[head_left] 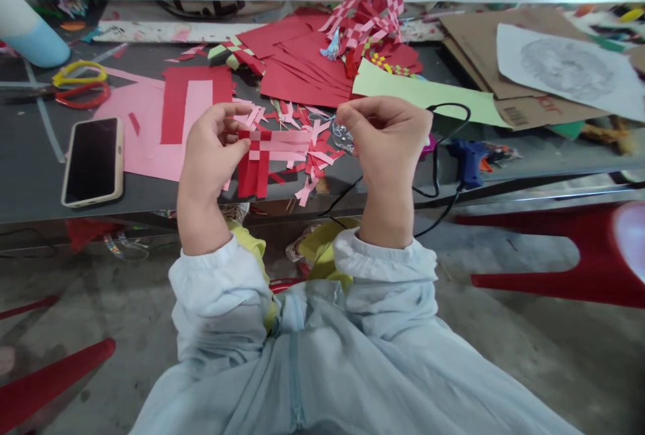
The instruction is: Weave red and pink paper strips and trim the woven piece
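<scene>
My left hand point(209, 152) pinches a small woven piece of red and pink paper strips point(259, 156) at its left side, held above the near edge of the dark table point(30, 173). Pink strips run from the weave to the right toward my right hand point(385, 146). That hand's fingers are curled closed at the ends of those strips; what it grips is hidden behind the fingers. Loose pink and red paper scraps point(315, 152) lie on the table under and between both hands.
A phone point(93, 161) lies at left, with scissors point(80, 85) behind it. Red and pink sheets point(189, 109), red paper stack point(302, 62), woven pieces point(370, 15), a green sheet point(428, 92), cardboard point(484, 38) and a blue glue gun point(468, 159) with black cable cover the table. Red chair legs point(554, 247) stand at right.
</scene>
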### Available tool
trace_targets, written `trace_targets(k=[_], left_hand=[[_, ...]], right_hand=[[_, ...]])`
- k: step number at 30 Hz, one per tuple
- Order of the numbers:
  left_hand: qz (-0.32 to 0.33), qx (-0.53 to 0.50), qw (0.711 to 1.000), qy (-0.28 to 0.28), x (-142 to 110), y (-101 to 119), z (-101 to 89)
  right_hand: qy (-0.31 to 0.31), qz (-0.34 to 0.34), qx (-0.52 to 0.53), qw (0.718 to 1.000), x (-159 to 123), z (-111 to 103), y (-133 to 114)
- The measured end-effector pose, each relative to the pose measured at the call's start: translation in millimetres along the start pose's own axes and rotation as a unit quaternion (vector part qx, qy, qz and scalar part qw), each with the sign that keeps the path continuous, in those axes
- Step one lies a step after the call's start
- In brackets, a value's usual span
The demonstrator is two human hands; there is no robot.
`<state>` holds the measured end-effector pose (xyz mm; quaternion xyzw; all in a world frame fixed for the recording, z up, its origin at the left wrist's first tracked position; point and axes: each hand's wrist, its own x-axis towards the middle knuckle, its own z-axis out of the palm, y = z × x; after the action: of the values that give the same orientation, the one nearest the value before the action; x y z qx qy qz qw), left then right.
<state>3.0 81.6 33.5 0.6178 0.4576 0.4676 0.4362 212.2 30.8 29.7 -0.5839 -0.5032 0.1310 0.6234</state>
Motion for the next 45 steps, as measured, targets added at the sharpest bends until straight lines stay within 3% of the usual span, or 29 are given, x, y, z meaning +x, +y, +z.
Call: trace_targets(k=[10, 16, 33, 45], left_hand=[[-0.036, 0.002, 0.999, 0.000, 0, 1, 2.8], [-0.045, -0.017, 0.999, 0.002, -2, 8, 5.8], [0.017, 0.003, 1.000, -0.005, -3, 5, 4.5], [0.033, -0.118, 0.985, 0.120, 9, -9, 4.7]], right_hand=[[-0.143, -0.047, -0.118, 0.981, -33, 22, -15], [-0.138, -0.054, -0.189, 0.971, -36, 26, -15], [-0.130, -0.044, -0.149, 0.979, -39, 25, -12], [-0.225, 0.077, -0.037, 0.971, -50, 15, -10]])
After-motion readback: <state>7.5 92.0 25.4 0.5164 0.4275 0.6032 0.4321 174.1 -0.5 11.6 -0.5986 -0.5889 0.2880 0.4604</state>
